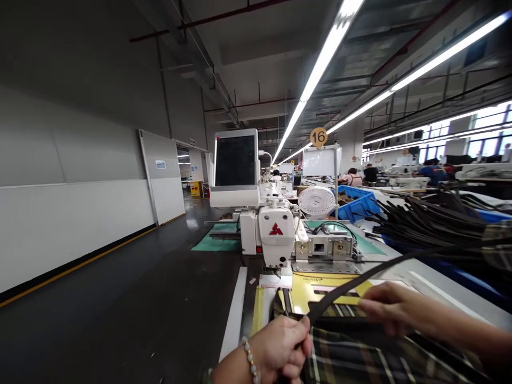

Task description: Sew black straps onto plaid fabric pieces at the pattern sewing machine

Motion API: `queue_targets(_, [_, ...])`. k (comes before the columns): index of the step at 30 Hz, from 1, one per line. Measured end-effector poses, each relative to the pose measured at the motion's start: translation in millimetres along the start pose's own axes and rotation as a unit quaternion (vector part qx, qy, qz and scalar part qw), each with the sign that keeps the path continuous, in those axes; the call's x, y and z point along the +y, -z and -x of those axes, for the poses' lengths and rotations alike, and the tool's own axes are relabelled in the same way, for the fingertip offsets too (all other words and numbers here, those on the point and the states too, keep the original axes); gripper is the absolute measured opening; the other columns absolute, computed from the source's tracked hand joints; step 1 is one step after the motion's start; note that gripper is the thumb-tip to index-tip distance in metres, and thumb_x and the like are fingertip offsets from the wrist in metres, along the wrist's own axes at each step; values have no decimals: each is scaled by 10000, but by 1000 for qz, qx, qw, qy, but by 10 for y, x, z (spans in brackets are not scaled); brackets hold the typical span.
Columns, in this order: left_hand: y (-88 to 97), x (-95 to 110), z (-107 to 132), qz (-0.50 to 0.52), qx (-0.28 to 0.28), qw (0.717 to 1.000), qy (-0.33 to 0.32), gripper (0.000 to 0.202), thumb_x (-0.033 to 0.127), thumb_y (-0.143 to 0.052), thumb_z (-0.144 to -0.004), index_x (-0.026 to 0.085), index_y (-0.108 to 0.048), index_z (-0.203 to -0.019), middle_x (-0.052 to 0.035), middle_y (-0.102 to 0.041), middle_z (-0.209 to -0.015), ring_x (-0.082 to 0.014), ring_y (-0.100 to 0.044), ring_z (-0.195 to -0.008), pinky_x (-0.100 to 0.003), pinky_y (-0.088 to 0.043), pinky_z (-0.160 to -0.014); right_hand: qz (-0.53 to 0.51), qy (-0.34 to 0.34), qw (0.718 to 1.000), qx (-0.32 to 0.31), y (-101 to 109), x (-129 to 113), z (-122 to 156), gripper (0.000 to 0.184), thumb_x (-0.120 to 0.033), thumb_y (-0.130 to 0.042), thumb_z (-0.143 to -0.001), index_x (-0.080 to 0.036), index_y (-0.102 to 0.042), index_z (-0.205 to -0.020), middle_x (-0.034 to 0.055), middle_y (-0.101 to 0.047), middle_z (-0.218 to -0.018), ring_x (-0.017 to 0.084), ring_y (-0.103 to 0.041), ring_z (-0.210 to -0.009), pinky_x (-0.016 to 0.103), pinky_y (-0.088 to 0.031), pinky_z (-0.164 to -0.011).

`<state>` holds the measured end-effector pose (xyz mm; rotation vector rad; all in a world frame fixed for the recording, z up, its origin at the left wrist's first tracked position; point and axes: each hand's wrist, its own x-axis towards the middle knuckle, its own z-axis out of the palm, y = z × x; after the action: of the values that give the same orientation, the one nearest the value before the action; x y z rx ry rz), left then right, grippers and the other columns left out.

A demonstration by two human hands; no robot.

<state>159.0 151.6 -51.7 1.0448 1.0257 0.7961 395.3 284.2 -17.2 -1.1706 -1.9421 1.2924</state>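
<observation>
My left hand, with a bead bracelet on the wrist, is closed in a fist on the near end of a long black strap. The strap runs up and to the right toward a heap of black straps. My right hand pinches a dark flat piece along the same strap, just in front of a yellow template plate. The plate lies under the head of a white sewing machine. Plaid fabric covers the space below my hands.
A dark screen stands on the machine. Behind it are a white fan, a blue bin and a round sign numbered 16. A dark aisle floor with a yellow line runs along the left wall. People work far back right.
</observation>
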Motion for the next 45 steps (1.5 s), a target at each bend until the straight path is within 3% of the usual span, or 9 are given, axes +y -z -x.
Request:
queue_targets(1, [-59, -8, -66, 8, -14, 1000, -6, 599, 794, -517, -668, 205, -424, -612, 125, -241, -328, -45, -170, -272, -202, -287, -355, -48, -38, 993, -98, -194, 41, 38, 273, -417, -709, -676, -147, -669, -671, 54, -660, -614, 113, -562, -432, 197, -362, -392])
queue_targets(3, [-160, -53, -179, 12, -30, 999, -20, 576, 754, -472, -742, 199, -425, -595, 111, -249, -323, -48, -181, -270, -196, -251, -350, -203, -84, 964, -152, -532, 86, 111, 310, -472, -671, -723, -171, -639, -791, 31, -674, -716, 94, -574, -492, 176, -395, -420])
queue_targets(5, [-224, -122, -257, 4, -3, 1000, -29, 548, 706, -434, -797, 190, -454, -614, 101, -272, -343, -55, -195, -268, -203, -250, -345, -317, -86, 936, -126, -750, 86, 134, 327, -458, -695, -720, -153, -615, -808, 10, -641, -636, 72, -555, -499, 165, -425, -476])
queue_targets(8, [-252, -221, -301, -77, 148, 983, -74, 402, 566, -474, -840, 172, -549, -811, 72, -395, -450, -100, -334, -307, -254, -355, -389, -333, -71, 938, -60, -856, 63, 75, 353, -444, -745, -673, -138, -578, -723, 10, -610, -538, 70, -534, -474, 174, -437, -511])
queue_targets(12, [-249, -268, -281, -288, 301, 889, -190, 262, 286, -463, -874, 151, -614, -1040, -103, -649, -864, -251, -619, -800, -339, -446, -724, -292, -59, 954, 4, -851, 103, -31, 395, -496, -747, -641, -152, -557, -690, 13, -608, -533, 94, -536, -471, 208, -438, -507])
queue_targets(15, [-261, -262, -278, -342, 311, 868, -181, 309, 227, -417, -884, 126, -620, -1094, -154, -653, -1001, -284, -604, -938, -340, -419, -782, -303, -34, 952, 4, -906, 194, -40, 408, -504, -753, -621, -154, -592, -755, 0, -602, -574, 114, -552, -515, 240, -465, -551])
queue_targets(20, [-263, -256, -310, -301, 319, 878, -190, 271, 221, -417, -889, 149, -669, -958, -110, -681, -859, -232, -621, -771, -293, -399, -662, -281, 6, 959, -44, -1064, 309, 22, 439, -479, -768, -607, -162, -626, -875, -8, -612, -642, 129, -569, -560, 262, -467, -583])
queue_targets(36, [-277, -282, -310, -321, 298, 886, -154, 320, 309, -387, -908, 176, -598, -708, -19, -562, -591, -151, -499, -546, -259, -298, -525, -195, 7, 979, -65, -1071, 306, 65, 477, -602, -681, -631, -153, -528, -587, -27, -518, -471, 79, -412, -452, 227, -293, -509])
queue_targets(45, [-283, -243, -259, -390, 320, 850, -148, 279, 292, -440, -879, 172, -624, -707, -92, -598, -799, -221, -550, -791, -315, -354, -711, -163, 9, 985, -60, -1055, 322, 91, 504, -627, -645, -655, -159, -503, -537, -21, -508, -460, 86, -392, -486, 238, -287, -540])
